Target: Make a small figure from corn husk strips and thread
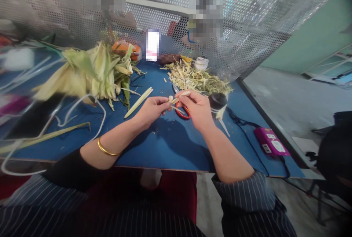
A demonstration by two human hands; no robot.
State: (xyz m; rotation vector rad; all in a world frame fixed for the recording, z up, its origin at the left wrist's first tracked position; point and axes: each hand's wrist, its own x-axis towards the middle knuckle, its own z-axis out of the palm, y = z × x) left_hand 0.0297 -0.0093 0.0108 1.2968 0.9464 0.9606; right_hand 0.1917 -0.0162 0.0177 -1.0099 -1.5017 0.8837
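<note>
Between my two hands is a small piece of pale corn husk (173,100), folded or twisted, with a thin strip hanging below it. My left hand (154,110) pinches its left end between thumb and fingers. On the other end, my right hand (194,107) is closed with thumb and fingertips. Under the right fingers lie red-handled scissors (183,114) on the blue table, partly hidden. A single flat husk strip (139,102) rests just beyond my left hand. To the right of my right hand stands a round black object (218,100).
A large heap of corn husks (93,72) fills the back left. Shredded scraps (196,77) are piled at the back right, against a perforated metal screen (162,19). A purple box (271,141) with a black cable sits near the right edge. White cable (103,116) loops at left.
</note>
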